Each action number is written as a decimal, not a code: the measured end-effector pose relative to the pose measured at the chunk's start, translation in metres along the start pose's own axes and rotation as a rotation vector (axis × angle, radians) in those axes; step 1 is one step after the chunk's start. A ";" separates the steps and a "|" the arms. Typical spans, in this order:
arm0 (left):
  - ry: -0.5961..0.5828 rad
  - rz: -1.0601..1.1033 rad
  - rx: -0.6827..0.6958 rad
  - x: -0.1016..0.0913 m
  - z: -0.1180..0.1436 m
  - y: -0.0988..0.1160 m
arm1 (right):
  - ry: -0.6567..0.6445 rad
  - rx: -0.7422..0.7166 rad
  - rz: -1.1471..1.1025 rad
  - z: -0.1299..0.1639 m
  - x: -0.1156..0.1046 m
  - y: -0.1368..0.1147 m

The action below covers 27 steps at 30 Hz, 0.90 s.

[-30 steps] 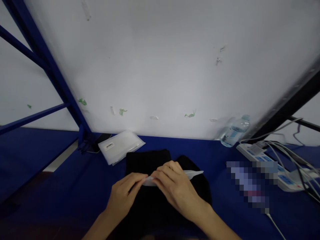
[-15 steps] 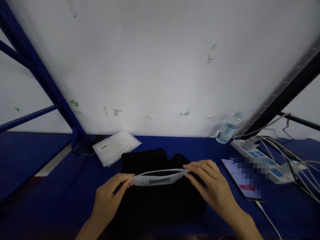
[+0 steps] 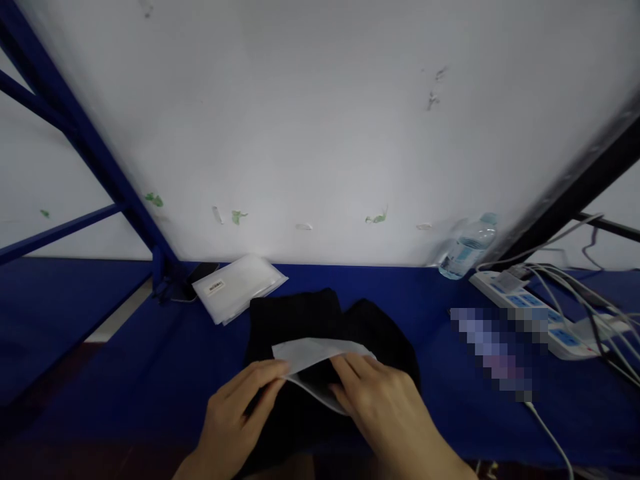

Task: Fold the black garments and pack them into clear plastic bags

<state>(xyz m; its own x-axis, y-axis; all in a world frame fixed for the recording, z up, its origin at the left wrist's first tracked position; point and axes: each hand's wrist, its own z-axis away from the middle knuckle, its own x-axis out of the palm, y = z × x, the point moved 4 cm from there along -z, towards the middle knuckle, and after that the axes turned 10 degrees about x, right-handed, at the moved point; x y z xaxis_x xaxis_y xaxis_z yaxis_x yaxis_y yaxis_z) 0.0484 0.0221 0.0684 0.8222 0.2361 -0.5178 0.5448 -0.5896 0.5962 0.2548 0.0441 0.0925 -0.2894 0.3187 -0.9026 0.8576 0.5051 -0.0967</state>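
Barcode label (image 3: 216, 287) on the white packet (image 3: 245, 291), printed label (image 3: 459, 256) on the clear bottle (image 3: 470, 245), both illegible.

A clear water bottle (image 3: 467, 252) with a label stands on the blue desk (image 3: 150, 373), close to the white wall (image 3: 310, 133) behind it. Just right of the bottle, a white power strip (image 3: 530, 301) with blue sockets slants nearer, pale cables (image 3: 555, 293) looping across it. Nearer than the bottle lies a pixelated oblong object (image 3: 490, 353), a white cord (image 3: 553, 437) trailing from its near end. Beyond the strip, right of the bottle, rises a black post (image 3: 560, 193); far to the bottle's left slants a blue metal frame (image 3: 100, 160).
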 end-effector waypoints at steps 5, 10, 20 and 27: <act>-0.142 0.597 -0.782 0.011 0.018 -0.050 | 0.020 -0.003 -0.025 0.001 0.013 -0.004; -0.455 1.007 -1.131 0.047 0.007 -0.055 | 0.101 -0.042 -0.111 0.004 0.008 0.000; 0.074 0.697 -0.556 0.046 -0.085 -0.069 | 0.282 -0.104 -0.081 -0.006 -0.006 0.005; 0.302 0.521 -0.508 0.003 -0.095 -0.144 | 0.041 -0.180 -0.065 0.031 0.072 -0.022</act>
<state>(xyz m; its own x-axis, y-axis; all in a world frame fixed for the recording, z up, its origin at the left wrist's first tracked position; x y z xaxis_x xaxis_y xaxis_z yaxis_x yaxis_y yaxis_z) -0.0117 0.1810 0.0393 0.9618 0.2689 0.0508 0.0259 -0.2742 0.9613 0.2289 0.0310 0.0169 -0.3621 0.3109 -0.8787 0.7476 0.6600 -0.0745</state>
